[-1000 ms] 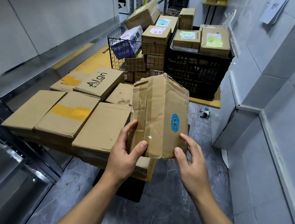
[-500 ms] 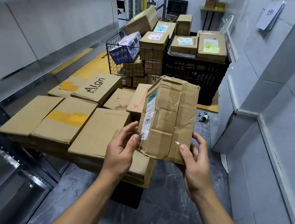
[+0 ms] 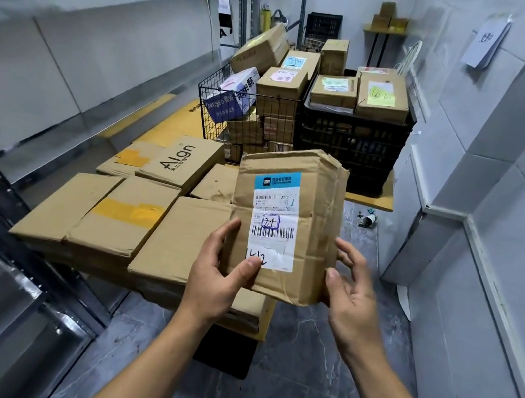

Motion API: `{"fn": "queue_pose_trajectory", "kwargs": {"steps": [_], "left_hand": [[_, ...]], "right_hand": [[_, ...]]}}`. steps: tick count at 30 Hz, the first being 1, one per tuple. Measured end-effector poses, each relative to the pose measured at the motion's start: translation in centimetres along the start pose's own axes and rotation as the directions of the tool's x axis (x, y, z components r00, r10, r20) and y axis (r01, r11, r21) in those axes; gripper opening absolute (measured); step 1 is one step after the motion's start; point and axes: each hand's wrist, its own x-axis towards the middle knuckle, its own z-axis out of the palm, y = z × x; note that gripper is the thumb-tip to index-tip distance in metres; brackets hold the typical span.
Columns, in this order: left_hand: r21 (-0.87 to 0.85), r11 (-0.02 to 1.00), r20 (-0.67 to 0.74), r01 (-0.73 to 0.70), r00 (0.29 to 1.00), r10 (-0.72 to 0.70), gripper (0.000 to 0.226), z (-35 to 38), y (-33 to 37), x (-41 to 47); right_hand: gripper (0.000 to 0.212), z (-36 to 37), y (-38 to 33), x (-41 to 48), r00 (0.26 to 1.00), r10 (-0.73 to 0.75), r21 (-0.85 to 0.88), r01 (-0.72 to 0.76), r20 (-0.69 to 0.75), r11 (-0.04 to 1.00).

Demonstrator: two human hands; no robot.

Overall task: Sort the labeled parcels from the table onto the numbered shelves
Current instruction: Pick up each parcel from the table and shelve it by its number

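Parcel [image 3: 313,242] gripped by left hand [image 3: 216,278] and right hand [image 3: 353,294], thumb partly covering its label's [image 3: 276,201] handwritten number

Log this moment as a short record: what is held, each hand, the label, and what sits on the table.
Held: crumpled brown cardboard parcel, upright
Label: white shipping label with blue header, faces the camera; handwriting partly under the thumb
Left hand: grips its lower left corner, thumb on the label
Right hand: grips its lower right edge
Table: flat brown cardboard boxes, black wire basket, black plastic crate
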Motion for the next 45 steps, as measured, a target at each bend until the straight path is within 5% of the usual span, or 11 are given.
{"fn": "queue_pose_trajectory", "kwargs": {"steps": [5, 10, 23, 45], "left_hand": [[0.086, 0.995, -0.092, -0.045, 0.994, 0.053, 0.068, -0.9, 0.4, -0.8], [0.150, 0.987, -0.181, -0.052, 0.980, 0.079, 0.066, -1.6, 0.5, -1.6], [0.317, 0.946, -0.326, -0.069, 0.929, 0.177, 0.063, -3.8, 2.8, -2.3], [0.455, 0.882, -0.294, -0.127, 0.913, 0.283, 0.061, -13.1, 3.9, -5.2]], "right_hand": [[0.037, 0.4, -0.9, 0.0, 0.998, -0.045, -0.266, 0.056, 0.044, 0.962], [0.066, 1.5, -1.2, -0.1, 0.987, -0.037, -0.128, 0.057, 0.157, 0.990], [0.069, 5.5, -2.1, -0.1, 0.961, -0.110, -0.161, 0.154, 0.252, 0.975], [0.074, 15.4, -4.8, -2.9, 0.958, -0.103, -0.012, 0.110, 0.269, 0.994]]}}
